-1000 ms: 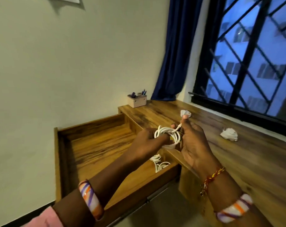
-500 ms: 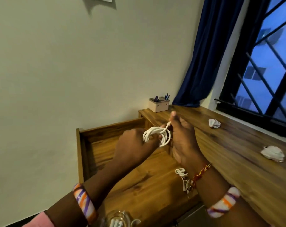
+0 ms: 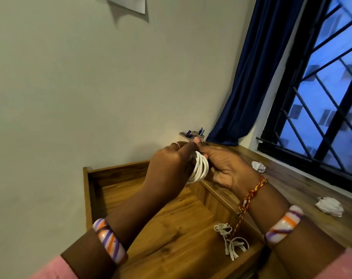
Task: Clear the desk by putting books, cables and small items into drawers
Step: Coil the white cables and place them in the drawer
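A coiled white cable (image 3: 200, 168) is held in the air above the open wooden drawer (image 3: 114, 190). My left hand (image 3: 167, 168) grips the coil from the left, and my right hand (image 3: 225, 168) holds it from the right, thumb and fingers pinched at the top of the coil. Several smaller white cables (image 3: 229, 242) lie bundled on the drawer floor near its right wall. The wooden desk (image 3: 304, 190) stretches to the right of the drawer.
Two crumpled white paper balls (image 3: 258, 165) (image 3: 330, 206) lie on the desk. A small pen holder (image 3: 191, 134) stands at the desk's far corner by the wall. A dark blue curtain (image 3: 251, 77) and a barred window (image 3: 322, 87) border the desk.
Both hands have risen with the coil and closed tighter around it. The view has tilted up and left, so more wall shows and the drawer sits lower.
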A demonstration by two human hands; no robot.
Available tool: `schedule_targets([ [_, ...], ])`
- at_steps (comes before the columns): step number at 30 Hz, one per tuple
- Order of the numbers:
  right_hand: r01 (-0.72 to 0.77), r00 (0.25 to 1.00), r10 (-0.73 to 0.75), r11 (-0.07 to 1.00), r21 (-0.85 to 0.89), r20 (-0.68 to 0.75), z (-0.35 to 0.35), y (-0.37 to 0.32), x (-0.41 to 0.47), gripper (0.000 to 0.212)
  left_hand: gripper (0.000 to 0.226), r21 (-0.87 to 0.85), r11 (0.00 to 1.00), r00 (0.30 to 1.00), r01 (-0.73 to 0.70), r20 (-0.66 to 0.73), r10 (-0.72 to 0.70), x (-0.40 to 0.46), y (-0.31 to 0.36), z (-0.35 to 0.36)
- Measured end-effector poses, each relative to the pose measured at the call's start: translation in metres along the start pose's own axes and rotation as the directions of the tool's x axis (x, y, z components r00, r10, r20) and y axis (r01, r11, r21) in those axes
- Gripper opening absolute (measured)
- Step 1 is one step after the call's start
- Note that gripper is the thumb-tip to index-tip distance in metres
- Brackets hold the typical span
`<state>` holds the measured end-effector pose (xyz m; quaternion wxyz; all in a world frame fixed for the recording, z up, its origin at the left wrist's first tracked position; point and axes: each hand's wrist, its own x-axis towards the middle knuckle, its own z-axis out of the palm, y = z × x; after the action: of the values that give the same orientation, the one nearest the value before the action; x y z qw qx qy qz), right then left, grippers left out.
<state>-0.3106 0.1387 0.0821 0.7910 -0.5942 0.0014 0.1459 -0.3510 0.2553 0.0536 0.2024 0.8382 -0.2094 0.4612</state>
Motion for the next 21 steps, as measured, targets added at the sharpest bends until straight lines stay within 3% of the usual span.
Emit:
schedule_targets([
  [3, -0.009, 1.000, 0.010, 0.999, -0.032, 0.029, 0.000, -0.005, -0.005, 0.023, 0.023, 0.092, 0.996, 1.000, 0.010, 0.026, -0.012, 0.007, -0.002, 0.002],
  [6, 0.203, 0.979, -0.205, 0.952, -0.227, 0.015, -0.007, -0.011, -0.019, 0.029, 0.026, 0.194, 0.970, 0.982, 0.145, 0.091, -0.165, 0.017, 0.000, 0.008],
  [8, 0.374, 0.923, -0.377, 0.824, -0.427, 0.081, -0.011, -0.010, -0.034, 0.028, 0.023, 0.152, 0.952, 0.962, 0.264, 0.026, -0.271, 0.027, 0.002, 0.014],
  [11, 0.487, 0.851, -0.520, 0.730, -0.480, 0.074, -0.019, -0.012, -0.051, 0.019, 0.014, 0.016, 0.931, 0.931, 0.365, -0.011, -0.365, 0.050, 0.017, 0.018],
  [15, 0.528, 0.783, -0.622, 0.661, -0.533, 0.006, -0.041, -0.022, -0.067, 0.016, 0.018, 0.011, 0.972, 0.972, 0.235, -0.001, -0.235, 0.068, 0.053, 0.023],
  [19, 0.459, 0.656, -0.754, 0.369, -0.809, 0.029, -0.081, -0.036, -0.088, 0.018, 0.027, -0.027, 0.994, 0.992, 0.106, 0.067, -0.104, 0.068, 0.099, 0.033],
  [21, 0.386, 0.655, -0.756, 0.326, -0.863, 0.007, -0.104, -0.044, -0.101, 0.019, 0.024, -0.112, 0.991, 0.992, 0.070, 0.113, -0.058, 0.071, 0.121, 0.037],
])
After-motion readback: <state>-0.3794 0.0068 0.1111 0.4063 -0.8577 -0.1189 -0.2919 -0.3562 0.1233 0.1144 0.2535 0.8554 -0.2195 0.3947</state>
